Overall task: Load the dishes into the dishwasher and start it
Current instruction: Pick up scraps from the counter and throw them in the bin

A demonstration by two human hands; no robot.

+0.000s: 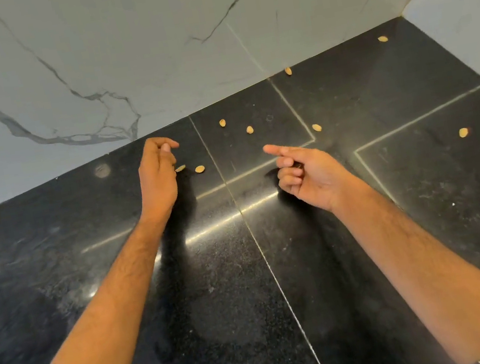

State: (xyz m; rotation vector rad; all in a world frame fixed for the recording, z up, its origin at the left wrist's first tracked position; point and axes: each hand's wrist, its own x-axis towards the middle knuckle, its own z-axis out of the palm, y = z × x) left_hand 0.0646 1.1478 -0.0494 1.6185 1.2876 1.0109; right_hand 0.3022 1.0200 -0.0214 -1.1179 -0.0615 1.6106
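Left hand (156,170) is curled; it may pinch a shell (180,168). Right hand (303,171) points, other fingers curled, above the tabletop (423,183).

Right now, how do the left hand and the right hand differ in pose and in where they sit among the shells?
The left hand has its fingers curled down, back of the hand showing; the right hand points its index finger forward, other fingers curled. The left hand sits farther back, near the marble wall, with a shell at its fingertips; the right hand touches none. Both hover over the black counter, forearms bare.
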